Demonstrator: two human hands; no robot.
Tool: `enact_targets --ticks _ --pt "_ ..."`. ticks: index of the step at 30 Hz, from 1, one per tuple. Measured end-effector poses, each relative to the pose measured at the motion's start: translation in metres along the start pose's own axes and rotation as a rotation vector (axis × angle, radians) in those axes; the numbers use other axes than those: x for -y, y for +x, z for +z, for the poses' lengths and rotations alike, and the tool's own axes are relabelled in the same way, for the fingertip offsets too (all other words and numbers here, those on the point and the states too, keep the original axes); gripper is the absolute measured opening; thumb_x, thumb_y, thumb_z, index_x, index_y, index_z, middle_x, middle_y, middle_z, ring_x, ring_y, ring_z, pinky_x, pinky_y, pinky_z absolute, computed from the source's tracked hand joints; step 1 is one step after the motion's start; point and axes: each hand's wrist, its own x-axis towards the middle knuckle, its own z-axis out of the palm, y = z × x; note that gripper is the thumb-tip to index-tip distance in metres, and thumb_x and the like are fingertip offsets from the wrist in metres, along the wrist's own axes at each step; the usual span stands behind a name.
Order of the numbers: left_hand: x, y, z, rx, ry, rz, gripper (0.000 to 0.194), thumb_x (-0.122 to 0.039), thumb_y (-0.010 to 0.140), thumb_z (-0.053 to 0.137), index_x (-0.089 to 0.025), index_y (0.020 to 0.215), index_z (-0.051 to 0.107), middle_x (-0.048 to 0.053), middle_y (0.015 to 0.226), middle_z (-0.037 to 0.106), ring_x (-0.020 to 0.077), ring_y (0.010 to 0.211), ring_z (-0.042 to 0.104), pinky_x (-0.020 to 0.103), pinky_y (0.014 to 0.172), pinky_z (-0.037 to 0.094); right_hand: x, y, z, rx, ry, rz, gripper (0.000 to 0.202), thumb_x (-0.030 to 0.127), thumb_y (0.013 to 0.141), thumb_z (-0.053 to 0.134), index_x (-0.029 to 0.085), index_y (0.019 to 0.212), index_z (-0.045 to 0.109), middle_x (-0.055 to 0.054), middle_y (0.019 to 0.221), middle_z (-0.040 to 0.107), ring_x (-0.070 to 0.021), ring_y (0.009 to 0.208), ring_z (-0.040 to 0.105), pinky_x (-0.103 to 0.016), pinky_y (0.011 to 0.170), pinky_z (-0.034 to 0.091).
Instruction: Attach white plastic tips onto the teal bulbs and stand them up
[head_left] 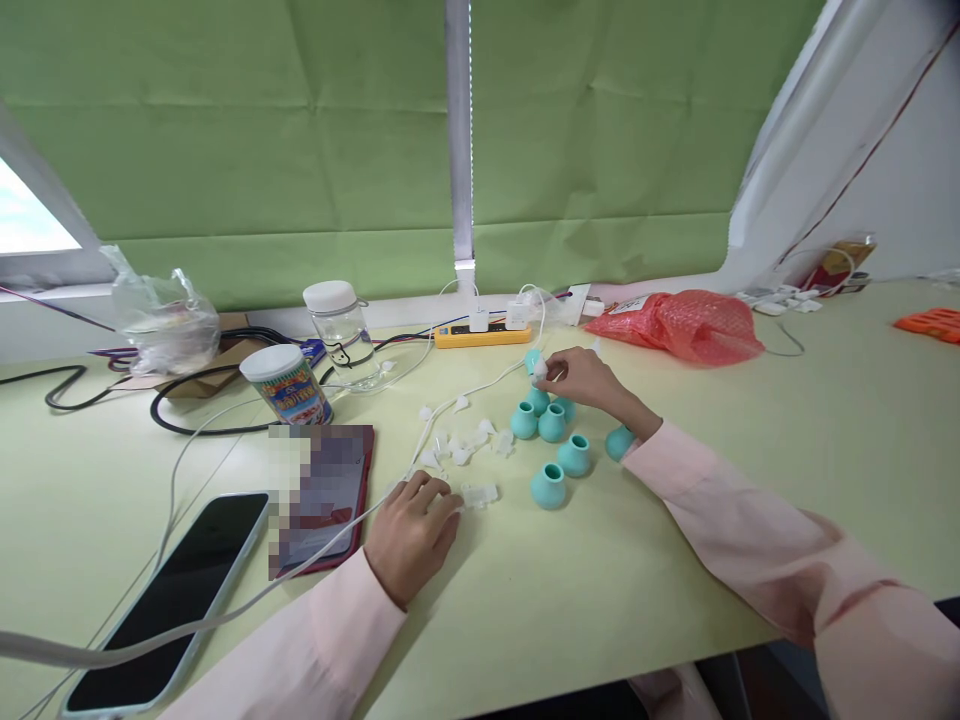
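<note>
My right hand (589,380) is closed in a pinch on a small white piece (539,370). Just beside that piece is a teal flared pot-shaped part (532,357); whether they touch is unclear. Several more teal parts (552,424) with round openings stand below the hand, and another (619,442) is partly hidden by my right wrist. My left hand (415,530) rests on the table with loosely bent fingers, its index fingertip at a clear plastic tube (480,495). A loose group of translucent white pieces (461,445) lies beyond it.
A white cable (330,545) crosses beside my left hand. Two phones, one black-screened (176,590) and one red-edged (360,500), lie leftward. A printed canister (289,385), clear bottle (345,340), yellow power strip (450,337) and red bubble-wrap bag (682,325) line the back.
</note>
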Motion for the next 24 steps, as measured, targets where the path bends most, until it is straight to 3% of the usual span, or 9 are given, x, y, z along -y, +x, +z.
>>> enact_targets --ticks 3,5,7,9,11,13,18,21,24 --pt "0.001 0.000 -0.001 -0.027 -0.036 -0.020 0.012 -0.014 0.076 0.046 -0.016 0.078 0.058 0.006 0.074 0.062 0.0176 0.073 0.054 0.030 0.062 0.047 0.006 -0.005 -0.004 -0.070 -0.034 0.026 0.034 0.034 0.061 0.060 0.018 0.091 0.059 -0.004 0.081 0.064 -0.0211 0.077 0.056 -0.030 0.062 0.041" --pt "0.001 0.000 -0.001 -0.043 -0.046 -0.025 0.011 -0.015 0.077 0.047 -0.016 0.078 0.058 0.005 0.073 0.063 0.0173 0.072 0.054 0.029 0.061 0.048 0.014 -0.011 -0.007 -0.216 -0.072 -0.008 0.037 0.035 0.064 0.057 0.019 0.097 0.056 -0.005 0.086 0.063 -0.0237 0.081 0.055 -0.035 0.067 0.040" --pt "0.002 0.000 0.000 -0.060 -0.045 -0.025 0.010 -0.017 0.078 0.047 -0.016 0.077 0.058 0.004 0.070 0.063 0.0170 0.070 0.055 0.028 0.059 0.048 0.025 -0.019 -0.008 -0.387 -0.082 -0.128 0.032 0.034 0.069 0.052 0.017 0.097 0.055 -0.007 0.089 0.061 -0.0246 0.085 0.053 -0.038 0.072 0.039" --pt "0.002 0.000 0.001 -0.073 -0.044 -0.029 0.011 -0.019 0.078 0.047 -0.016 0.075 0.058 0.004 0.067 0.063 0.0168 0.068 0.056 0.028 0.058 0.048 0.038 -0.030 -0.007 -0.449 -0.026 -0.317 0.026 0.031 0.074 0.048 0.015 0.094 0.055 -0.009 0.090 0.059 -0.0231 0.088 0.052 -0.037 0.076 0.039" --pt "0.002 -0.001 0.002 -0.064 -0.045 -0.039 0.013 -0.021 0.079 0.046 -0.016 0.074 0.058 0.004 0.065 0.062 0.0162 0.065 0.057 0.027 0.056 0.048 0.051 -0.043 -0.004 -0.353 0.066 -0.509 0.023 0.028 0.076 0.046 0.015 0.093 0.055 -0.009 0.091 0.059 -0.0210 0.089 0.051 -0.034 0.078 0.040" --pt "0.001 -0.001 0.003 -0.031 -0.045 -0.052 0.015 -0.021 0.079 0.045 -0.016 0.073 0.057 0.004 0.063 0.061 0.0159 0.062 0.058 0.026 0.054 0.048 0.064 -0.056 0.001 -0.163 0.120 -0.645 0.023 0.027 0.076 0.048 0.016 0.096 0.054 -0.008 0.093 0.058 -0.0204 0.091 0.049 -0.033 0.080 0.040" --pt "0.001 -0.001 0.003 0.041 -0.051 -0.085 0.015 -0.021 0.078 0.043 -0.015 0.080 0.056 0.006 0.067 0.062 0.0176 0.064 0.059 0.028 0.055 0.049 0.077 -0.080 0.015 0.235 -0.025 -0.734 0.033 0.029 0.080 0.043 0.016 0.110 0.048 -0.011 0.106 0.051 -0.0227 0.098 0.044 -0.036 0.077 0.040" --pt "0.000 -0.001 0.002 0.057 -0.056 -0.115 0.018 -0.020 0.077 0.042 -0.015 0.088 0.054 0.007 0.070 0.063 0.0182 0.066 0.060 0.029 0.056 0.049 0.074 -0.082 0.020 0.337 -0.134 -0.754 0.031 0.028 0.080 0.043 0.016 0.107 0.050 -0.010 0.094 0.055 -0.0225 0.090 0.046 -0.036 0.073 0.039" --pt "-0.001 0.000 0.001 0.057 -0.052 -0.148 0.021 -0.019 0.076 0.041 -0.015 0.093 0.053 0.007 0.072 0.063 0.0188 0.068 0.060 0.030 0.058 0.050 0.073 -0.081 0.023 0.336 -0.203 -0.776 0.031 0.033 0.078 0.046 0.015 0.103 0.052 -0.009 0.085 0.056 -0.0233 0.086 0.045 -0.036 0.069 0.038"
